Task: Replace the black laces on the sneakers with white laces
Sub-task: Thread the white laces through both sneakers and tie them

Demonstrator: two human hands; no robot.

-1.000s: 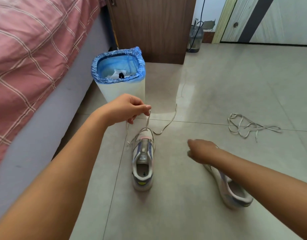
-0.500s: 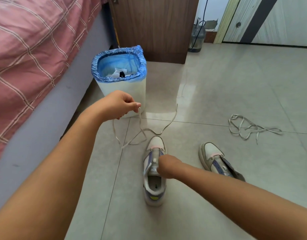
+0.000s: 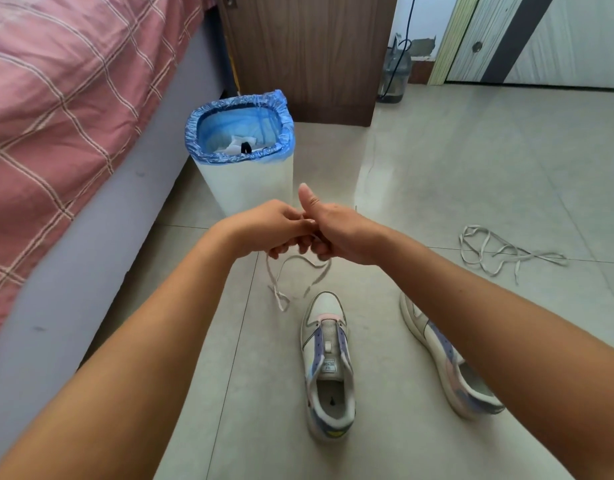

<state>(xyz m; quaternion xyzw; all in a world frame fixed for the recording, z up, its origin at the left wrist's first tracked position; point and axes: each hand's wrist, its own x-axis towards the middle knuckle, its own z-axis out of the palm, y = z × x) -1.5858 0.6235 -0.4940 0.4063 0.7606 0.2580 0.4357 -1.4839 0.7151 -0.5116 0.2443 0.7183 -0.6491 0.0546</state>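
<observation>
A white sneaker (image 3: 328,367) with purple and pink trim stands on the floor with no lace in it. The second sneaker (image 3: 437,351) lies to its right, partly hidden by my right forearm. Above and beyond the shoes, my left hand (image 3: 274,230) and my right hand (image 3: 336,233) meet, both gripping a white lace (image 3: 298,268) that hangs in loops beneath them. The right thumb sticks up. Another white lace (image 3: 499,254) lies bundled on the floor at the right.
A white bin (image 3: 243,174) with a blue liner stands just beyond my hands, with scraps inside. A bed (image 3: 56,116) with a pink checked cover runs along the left. A wooden cabinet (image 3: 309,53) and a water bottle (image 3: 395,74) stand at the back.
My right hand left the sneaker's tongue and rose to join the left hand on the lace. The lace is fully out of the shoe and gathered into loops.
</observation>
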